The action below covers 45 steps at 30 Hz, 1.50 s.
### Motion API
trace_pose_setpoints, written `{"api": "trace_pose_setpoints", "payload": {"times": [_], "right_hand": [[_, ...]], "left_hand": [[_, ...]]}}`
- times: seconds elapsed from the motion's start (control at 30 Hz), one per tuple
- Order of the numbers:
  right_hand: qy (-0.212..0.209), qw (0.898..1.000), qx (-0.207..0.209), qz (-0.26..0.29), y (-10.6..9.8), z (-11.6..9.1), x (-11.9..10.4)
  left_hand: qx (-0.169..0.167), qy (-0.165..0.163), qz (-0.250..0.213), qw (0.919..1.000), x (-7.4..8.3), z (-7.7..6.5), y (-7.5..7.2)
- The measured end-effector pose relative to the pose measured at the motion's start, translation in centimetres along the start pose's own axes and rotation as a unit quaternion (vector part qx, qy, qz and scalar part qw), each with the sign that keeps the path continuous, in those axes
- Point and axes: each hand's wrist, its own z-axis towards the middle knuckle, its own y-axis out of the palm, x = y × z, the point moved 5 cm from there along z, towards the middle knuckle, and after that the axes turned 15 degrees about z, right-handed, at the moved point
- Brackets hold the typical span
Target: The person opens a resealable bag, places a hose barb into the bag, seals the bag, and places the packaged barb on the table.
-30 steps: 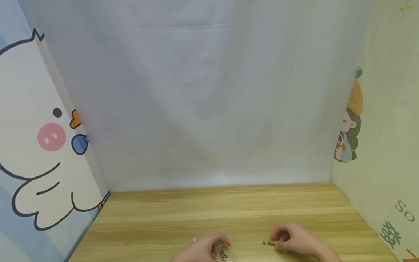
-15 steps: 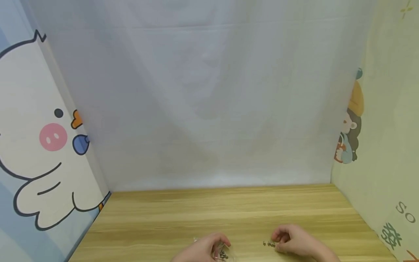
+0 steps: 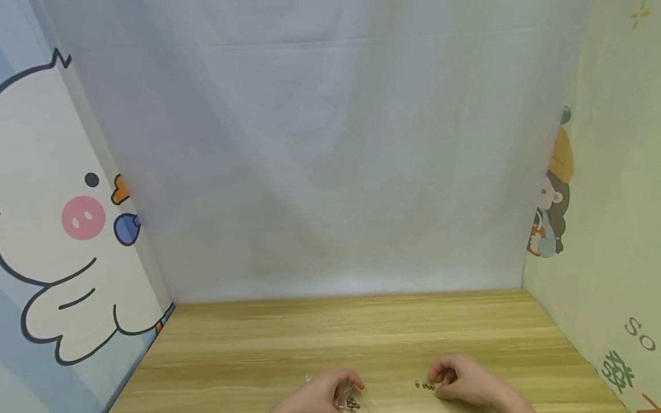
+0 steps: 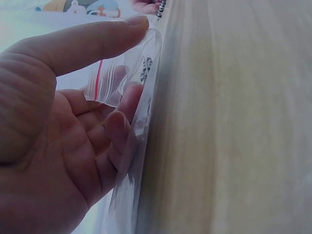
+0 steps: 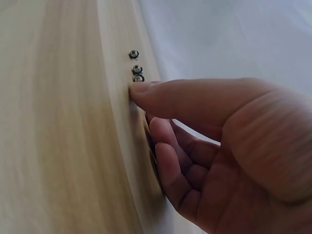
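In the left wrist view, a clear zip bag (image 4: 122, 73) with a red seal line lies between the thumb and curled fingers of my left hand (image 4: 73, 112). Several small metal nuts (image 4: 146, 69) show inside it. My right hand (image 3: 465, 378) rests low on the tabletop to the right, thumb and index finger curled together at the end of a short row of small metal nuts (image 3: 425, 385). Seen from the right wrist, the thumb tip is right at the nearest nut (image 5: 139, 78), and a separate nut (image 5: 134, 54) stands farther along. The index fingertip is hidden behind the thumb.
The wood-grain tabletop (image 3: 310, 327) runs back to a white curtain (image 3: 330, 172). A panel with a cartoon duck (image 3: 46, 201) stands on the left and a pale green panel (image 3: 609, 201) on the right. A tiny clear scrap (image 3: 308, 378) lies behind my left hand.
My right hand shifts very slightly toward the near edge beside the row of nuts. The left hand and the bag keep their place.
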Motion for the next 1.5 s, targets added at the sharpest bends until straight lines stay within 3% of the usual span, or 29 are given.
{"api": "trace_pose_setpoints", "payload": {"times": [0.23,0.8,1.33,1.5], "right_hand": [[0.003,1.0,-0.009,-0.006,0.17,-0.04,-0.08],[-0.012,0.999,-0.003,-0.03,0.23,-0.03,-0.57],[-0.013,1.0,-0.011,-0.021,0.27,-0.14,-0.27],[-0.022,0.999,-0.011,-0.03,0.26,-0.23,-0.4]], "left_hand": [[0.014,-0.011,-0.01,0.9998,0.21,-0.15,0.04],[0.004,-0.01,-0.028,0.9995,0.34,-0.16,-0.19],[-0.006,-0.01,-0.007,0.9999,0.11,-0.16,-0.06],[0.0,-0.015,-0.019,0.9997,0.02,-0.11,0.1]]}}
